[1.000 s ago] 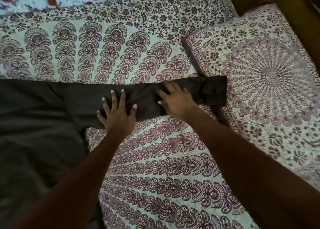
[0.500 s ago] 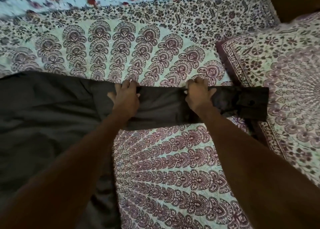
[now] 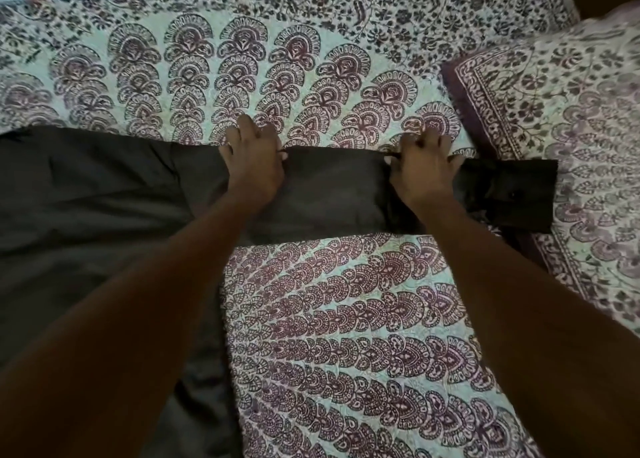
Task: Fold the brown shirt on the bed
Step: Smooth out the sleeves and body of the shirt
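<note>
The brown shirt (image 3: 86,208) lies spread on the bed, its body filling the left side. One long sleeve (image 3: 336,191) stretches right, and its cuff (image 3: 512,194) reaches onto a pillow. My left hand (image 3: 254,160) grips the sleeve's far edge near the shoulder, fingers curled over it. My right hand (image 3: 424,167) pinches the same far edge closer to the cuff. Both forearms cross the sleeve and hide parts of it.
A patterned bedspread (image 3: 346,319) in white and maroon covers the bed. A matching pillow (image 3: 571,118) lies at the right, partly under the cuff. The bed's top right corner borders a dark gap.
Both hands went from lying flat on the sleeve to its far edge, where their fingers curled over it. The view shifted left, so the sleeve sits further right in frame.
</note>
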